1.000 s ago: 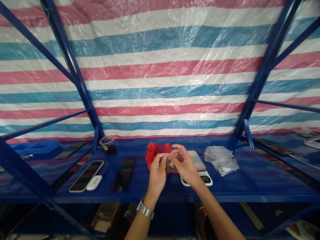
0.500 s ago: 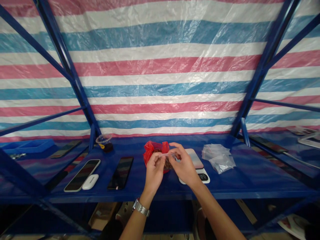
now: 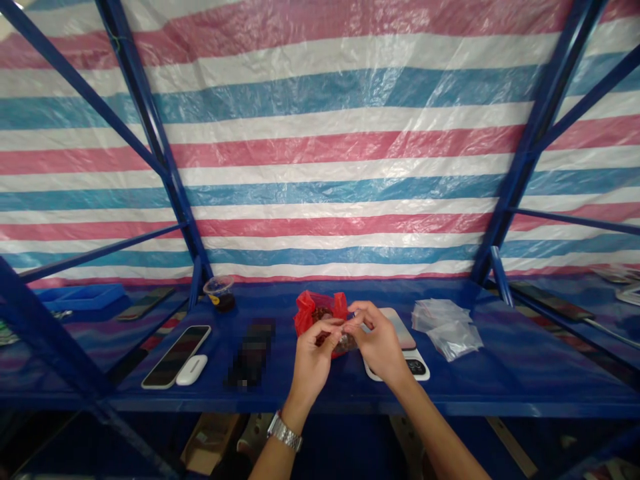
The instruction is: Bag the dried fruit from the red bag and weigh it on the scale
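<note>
My left hand (image 3: 313,357) and my right hand (image 3: 379,347) meet above the shelf, both closed in a pinch on the top edge of a small clear zip bag (image 3: 345,343). Something brownish shows inside it, partly hidden by my fingers. Directly behind my hands, a red plastic bag (image 3: 304,312) stands with its mouth spread, and dark reddish-brown pieces lie in it. A white digital scale (image 3: 400,328) sits beside my right hand, which covers part of it. Farther right lies a loose stack of clear zip bags (image 3: 453,333).
On the left are a white-framed phone (image 3: 177,357), a white earbud case (image 3: 192,370), a blurred dark phone (image 3: 251,353) and a clear cup (image 3: 220,293) of dark liquid. Blue posts (image 3: 173,180) flank the blue shelf (image 3: 520,360); striped sheeting (image 3: 340,153) hangs behind.
The view has shifted, so everything on the shelf appears slightly lower and farther right. My fingers have come closer together along the zip bag's top edge.
</note>
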`<state>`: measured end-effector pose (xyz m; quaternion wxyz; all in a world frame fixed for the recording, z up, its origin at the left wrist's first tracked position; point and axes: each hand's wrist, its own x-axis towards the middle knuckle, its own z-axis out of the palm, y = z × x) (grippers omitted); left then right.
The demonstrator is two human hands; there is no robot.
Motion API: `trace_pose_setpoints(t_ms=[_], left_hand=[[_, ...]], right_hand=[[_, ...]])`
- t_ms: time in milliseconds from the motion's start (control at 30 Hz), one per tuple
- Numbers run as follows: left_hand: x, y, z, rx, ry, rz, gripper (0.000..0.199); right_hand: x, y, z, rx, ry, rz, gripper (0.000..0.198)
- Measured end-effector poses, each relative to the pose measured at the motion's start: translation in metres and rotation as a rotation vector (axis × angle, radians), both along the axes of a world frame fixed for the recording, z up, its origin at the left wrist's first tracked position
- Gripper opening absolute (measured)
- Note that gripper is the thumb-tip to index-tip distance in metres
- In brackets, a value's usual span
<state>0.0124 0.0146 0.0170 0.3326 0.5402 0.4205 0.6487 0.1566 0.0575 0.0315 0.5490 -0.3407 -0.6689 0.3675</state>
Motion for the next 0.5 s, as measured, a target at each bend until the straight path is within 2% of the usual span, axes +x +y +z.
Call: trace_pose_setpoints(t_ms=[167,367,433,500], left_hand=[[0.0,0.005,-0.008,-0.001,-0.024,0.064,0.019],[0.004,0.008,-0.012,-0.03,-0.054,0.042,0.024],[0.005,0.006,-0.01,-0.026,0.004,0.088,0.029],[0.003,0.003,-0.006,0.017,0.084,0.174,0.032]], right_hand=[[0.006,0.001,-0.001,0.027,-0.037,-0.062,0.032],[0.007,0.001,-0.008,0.001,-0.058,-0.084,0.013],[0.011,0.003,-0.006,0.012,-0.072,-0.113,0.013],[0.019,0.011,-0.001,0.02,-0.045,-0.202,0.018]])
